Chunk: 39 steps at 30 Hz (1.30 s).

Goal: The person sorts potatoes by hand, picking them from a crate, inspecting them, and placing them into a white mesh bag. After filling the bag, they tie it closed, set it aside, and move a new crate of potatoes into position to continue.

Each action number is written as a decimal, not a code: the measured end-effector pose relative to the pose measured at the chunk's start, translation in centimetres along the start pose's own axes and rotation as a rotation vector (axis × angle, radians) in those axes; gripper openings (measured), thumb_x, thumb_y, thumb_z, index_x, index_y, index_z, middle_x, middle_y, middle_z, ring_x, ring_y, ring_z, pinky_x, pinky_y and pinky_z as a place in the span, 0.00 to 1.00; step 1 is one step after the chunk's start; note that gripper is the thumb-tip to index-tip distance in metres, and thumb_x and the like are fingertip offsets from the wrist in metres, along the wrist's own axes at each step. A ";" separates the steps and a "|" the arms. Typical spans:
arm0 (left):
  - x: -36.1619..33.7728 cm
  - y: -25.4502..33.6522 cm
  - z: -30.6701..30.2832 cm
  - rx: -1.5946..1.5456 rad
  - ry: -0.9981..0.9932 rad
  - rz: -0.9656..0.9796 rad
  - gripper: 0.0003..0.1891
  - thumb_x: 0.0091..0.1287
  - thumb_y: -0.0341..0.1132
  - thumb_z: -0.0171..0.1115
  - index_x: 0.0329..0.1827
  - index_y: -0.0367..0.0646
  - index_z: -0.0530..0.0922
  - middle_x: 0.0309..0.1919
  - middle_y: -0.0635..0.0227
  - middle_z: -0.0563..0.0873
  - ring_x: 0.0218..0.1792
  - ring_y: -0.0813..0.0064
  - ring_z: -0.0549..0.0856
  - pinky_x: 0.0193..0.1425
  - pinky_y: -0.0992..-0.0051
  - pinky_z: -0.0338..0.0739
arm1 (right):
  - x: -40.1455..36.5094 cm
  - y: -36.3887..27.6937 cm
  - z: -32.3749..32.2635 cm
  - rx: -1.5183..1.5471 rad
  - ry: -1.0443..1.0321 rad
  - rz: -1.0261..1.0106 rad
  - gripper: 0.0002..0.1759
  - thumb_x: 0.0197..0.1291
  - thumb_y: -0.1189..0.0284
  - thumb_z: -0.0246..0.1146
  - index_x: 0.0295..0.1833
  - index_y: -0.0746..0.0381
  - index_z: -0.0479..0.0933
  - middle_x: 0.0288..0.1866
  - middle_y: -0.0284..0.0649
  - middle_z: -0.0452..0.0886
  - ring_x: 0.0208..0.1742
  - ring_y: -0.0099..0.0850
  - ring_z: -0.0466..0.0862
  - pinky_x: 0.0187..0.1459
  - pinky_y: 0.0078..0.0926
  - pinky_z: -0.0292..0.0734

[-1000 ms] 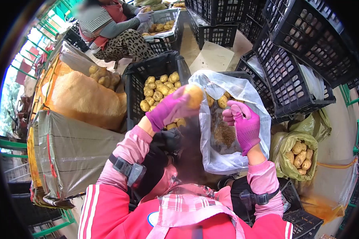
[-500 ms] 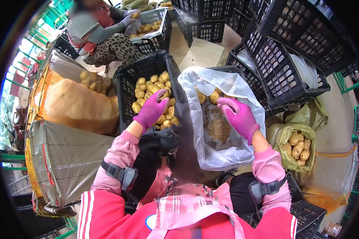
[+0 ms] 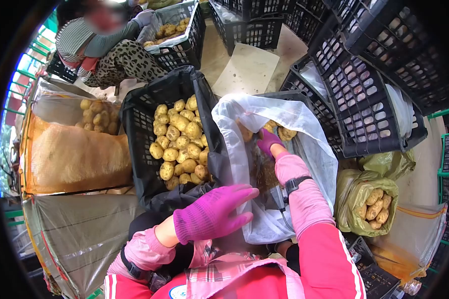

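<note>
My left hand [image 3: 217, 212], in a magenta glove, hovers at the near edge of the white-lined crate with its fingers stretched out and nothing in them. My right hand [image 3: 270, 142], gloved alike, reaches down inside that crate, which has a white cloth liner [image 3: 322, 142]. Its fingertips are right at a few potatoes [image 3: 286, 133] by the far end; whether they grip one I cannot tell. Loose soil [image 3: 265, 174] covers the crate's bottom. Left of it, a black crate with a dark liner [image 3: 134, 124] holds many yellow potatoes [image 3: 182, 142].
Stacked black crates [image 3: 356, 94] rise at the right. Below them stands a green bag [image 3: 351, 202] of potatoes. Large mesh sacks [image 3: 77, 157] line the left side. A co-worker [image 3: 119, 55] sits beyond, beside another crate of potatoes [image 3: 189, 42]. Flat cardboard [image 3: 247, 67] lies on the floor.
My left hand has come back from over the black crate towards me and right. My right hand has moved deeper into the white-lined crate, up to the potatoes. The view has shifted.
</note>
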<state>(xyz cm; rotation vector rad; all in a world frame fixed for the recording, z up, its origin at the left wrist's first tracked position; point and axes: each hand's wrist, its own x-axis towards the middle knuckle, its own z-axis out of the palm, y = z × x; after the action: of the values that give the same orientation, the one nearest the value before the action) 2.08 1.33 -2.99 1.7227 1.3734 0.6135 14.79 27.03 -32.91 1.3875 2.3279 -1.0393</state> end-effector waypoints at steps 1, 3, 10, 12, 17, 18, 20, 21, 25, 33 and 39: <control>0.2 -0.1 -0.2 -0.009 0.004 -0.008 0.26 0.67 0.32 0.64 0.68 0.38 0.71 0.62 0.49 0.78 0.64 0.51 0.78 0.68 0.60 0.74 | 0.5 -1.6 -2.0 0.052 0.021 0.031 0.35 0.60 0.58 0.59 0.72 0.60 0.66 0.68 0.57 0.73 0.68 0.51 0.74 0.66 0.42 0.70; 0.5 -0.2 -0.9 -0.028 0.011 -0.024 0.27 0.65 0.32 0.65 0.68 0.37 0.71 0.62 0.48 0.78 0.63 0.51 0.78 0.67 0.60 0.74 | 3.2 -2.3 -4.7 0.178 0.117 0.032 0.30 0.63 0.58 0.58 0.66 0.66 0.72 0.65 0.56 0.76 0.66 0.50 0.76 0.65 0.41 0.70; 2.0 -0.1 -2.8 0.011 0.067 0.013 0.30 0.63 0.32 0.68 0.69 0.38 0.71 0.63 0.47 0.77 0.62 0.50 0.78 0.65 0.60 0.74 | 2.4 0.7 -1.4 0.131 0.267 0.044 0.30 0.59 0.58 0.65 0.65 0.59 0.75 0.62 0.53 0.79 0.66 0.46 0.77 0.66 0.37 0.71; 2.2 0.0 -3.0 -0.021 0.026 -0.024 0.31 0.63 0.34 0.68 0.70 0.39 0.70 0.64 0.48 0.76 0.62 0.50 0.78 0.66 0.60 0.74 | 2.5 0.9 0.7 -0.150 0.373 0.074 0.32 0.58 0.57 0.67 0.66 0.57 0.74 0.64 0.52 0.78 0.67 0.47 0.76 0.67 0.39 0.71; 1.9 -1.1 -3.1 0.002 -0.006 -0.123 0.30 0.65 0.36 0.67 0.70 0.40 0.70 0.65 0.48 0.75 0.62 0.50 0.78 0.65 0.60 0.73 | 10.6 3.5 5.0 -0.351 0.238 0.126 0.38 0.57 0.56 0.68 0.72 0.53 0.67 0.73 0.49 0.68 0.69 0.49 0.74 0.67 0.44 0.72; 1.7 -1.2 -3.2 -0.036 0.010 -0.129 0.30 0.66 0.36 0.67 0.70 0.40 0.70 0.65 0.48 0.75 0.62 0.50 0.78 0.65 0.60 0.73 | 11.5 2.0 4.3 -0.364 0.114 0.126 0.40 0.57 0.56 0.67 0.74 0.53 0.64 0.75 0.49 0.65 0.70 0.49 0.74 0.66 0.45 0.72; 1.4 -1.3 -3.3 -0.021 0.023 -0.117 0.30 0.66 0.36 0.66 0.70 0.39 0.69 0.65 0.48 0.76 0.62 0.50 0.78 0.65 0.60 0.73 | 8.5 -1.2 2.0 -0.340 -0.071 0.166 0.43 0.57 0.57 0.67 0.76 0.52 0.59 0.75 0.49 0.64 0.70 0.49 0.73 0.65 0.45 0.73; 1.4 -1.4 -2.7 -0.004 0.034 -0.104 0.30 0.66 0.36 0.66 0.70 0.39 0.69 0.65 0.48 0.76 0.62 0.50 0.78 0.65 0.60 0.73 | 7.3 -1.4 2.0 -0.267 -0.071 0.221 0.44 0.56 0.58 0.68 0.77 0.52 0.58 0.74 0.49 0.65 0.70 0.49 0.73 0.65 0.46 0.74; 1.0 -0.5 -2.8 0.004 0.065 -0.058 0.28 0.68 0.37 0.64 0.70 0.39 0.70 0.64 0.48 0.76 0.62 0.50 0.79 0.66 0.60 0.73 | 2.2 0.1 4.5 -0.105 0.009 0.299 0.47 0.51 0.58 0.73 0.74 0.54 0.59 0.69 0.51 0.71 0.66 0.50 0.77 0.63 0.45 0.75; -0.7 0.3 -0.4 0.037 0.138 0.043 0.28 0.70 0.41 0.62 0.70 0.41 0.69 0.65 0.51 0.76 0.66 0.52 0.76 0.69 0.59 0.71 | -5.6 3.0 1.1 0.233 0.043 0.020 0.44 0.43 0.53 0.79 0.64 0.64 0.74 0.57 0.49 0.82 0.59 0.42 0.83 0.60 0.36 0.77; 0.0 0.6 2.0 0.150 0.487 0.077 0.31 0.72 0.43 0.61 0.73 0.38 0.64 0.67 0.49 0.74 0.70 0.55 0.73 0.71 0.61 0.70 | -19.1 -6.7 -12.8 0.730 -0.029 -0.375 0.39 0.50 0.68 0.78 0.67 0.66 0.69 0.56 0.40 0.80 0.56 0.28 0.81 0.57 0.26 0.78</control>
<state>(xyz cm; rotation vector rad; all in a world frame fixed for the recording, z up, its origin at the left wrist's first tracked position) 4.02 0.64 -3.53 1.8237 1.7253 1.0475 21.01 20.93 -10.63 1.1098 2.3346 -2.1582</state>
